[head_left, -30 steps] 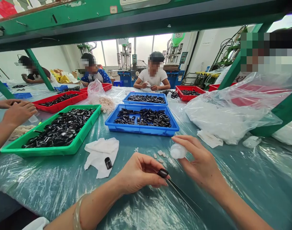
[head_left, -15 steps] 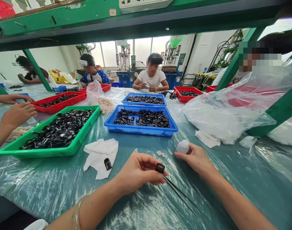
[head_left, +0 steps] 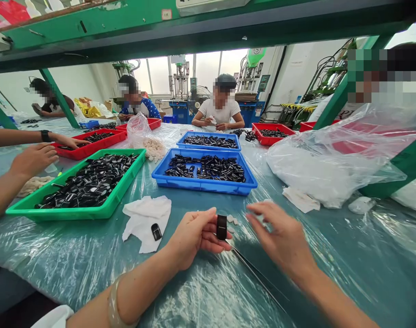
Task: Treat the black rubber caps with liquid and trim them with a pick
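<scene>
My left hand (head_left: pixel 197 237) grips a small glossy black plastic piece (head_left: pixel 222 228) upright at its fingertips. A pair of thin metal tweezers (head_left: pixel 255 273) also sits in this hand, its tips pointing down to the right. My right hand (head_left: pixel 283 239) hovers to the right of the piece, slightly blurred, with fingers apart and nothing visible in them. Small white bits (head_left: pixel 232 220) lie on the table just behind the held piece. Left of my left hand, a white cloth (head_left: pixel 144 218) lies flat with another black piece (head_left: pixel 156 232) on it.
A green tray (head_left: pixel 107 209) and a blue tray (head_left: pixel 204 186) hold many black pieces. Clear plastic bags (head_left: pixel 324 159) bulge at right, by a green post. A co-worker's hand (head_left: pixel 33 159) is left of the green tray. Plastic film covers the table (head_left: pixel 194 300).
The white translucent lump in my right hand is no longer visible; that hand's fingers have spread. My left hand has turned the black piece upright. Another person's arm now reaches into the red tray.
</scene>
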`<state>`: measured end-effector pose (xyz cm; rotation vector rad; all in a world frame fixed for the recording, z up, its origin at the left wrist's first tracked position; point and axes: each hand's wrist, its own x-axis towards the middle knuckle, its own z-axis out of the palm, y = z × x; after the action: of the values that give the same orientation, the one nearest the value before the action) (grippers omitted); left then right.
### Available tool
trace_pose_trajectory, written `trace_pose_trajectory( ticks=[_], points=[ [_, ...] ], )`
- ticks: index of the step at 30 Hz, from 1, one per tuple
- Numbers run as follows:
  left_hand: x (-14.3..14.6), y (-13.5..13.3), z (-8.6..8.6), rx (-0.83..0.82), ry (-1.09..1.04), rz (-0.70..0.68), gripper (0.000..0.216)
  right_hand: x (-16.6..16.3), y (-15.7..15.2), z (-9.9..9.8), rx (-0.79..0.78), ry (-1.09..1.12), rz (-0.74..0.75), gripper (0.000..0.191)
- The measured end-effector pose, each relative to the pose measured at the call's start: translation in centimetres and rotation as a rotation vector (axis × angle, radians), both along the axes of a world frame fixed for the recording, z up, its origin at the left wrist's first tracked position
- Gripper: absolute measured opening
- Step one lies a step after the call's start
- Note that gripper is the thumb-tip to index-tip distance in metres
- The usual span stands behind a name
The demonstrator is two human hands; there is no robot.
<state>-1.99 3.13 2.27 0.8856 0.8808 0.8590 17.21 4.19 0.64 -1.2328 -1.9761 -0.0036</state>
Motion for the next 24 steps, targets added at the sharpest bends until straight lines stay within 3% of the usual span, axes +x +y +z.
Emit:
trace_pose_trajectory(
  ticks=[3, 8, 18, 20, 24],
  points=[
    [-0.1, 0.1, 0.0, -0.004, -0.030, 0.009, 0.049, -1.4, -0.4, -1.6, -0.126, -0.091, 0.154, 0.019],
    [-0.1, 0.0, -0.2, 0.000, -0.057, -0.008, 0.051, -1.9, -0.1, -3.2, -0.207, -0.162, 0.192, 0.023],
    [-0.1, -0.2, 0.1, 0.046, 0.001, -0.028, 0.043, -1.9, -0.5, -2.0, -0.217, -0.077, 0.163, 0.030],
    [0.0, -0.4, -0.1, 0.072, 0.037, -0.039, 0.031, -1.8, -0.6, -1.2, -0.236, 0.042, 0.159, 0.028],
    [0.2, -0.7, -0.3, 0.081, 0.100, -0.083, 0.027, -1.8, -1.1, 0.4, -0.455, 0.571, 0.176, 0.014]
  ],
)
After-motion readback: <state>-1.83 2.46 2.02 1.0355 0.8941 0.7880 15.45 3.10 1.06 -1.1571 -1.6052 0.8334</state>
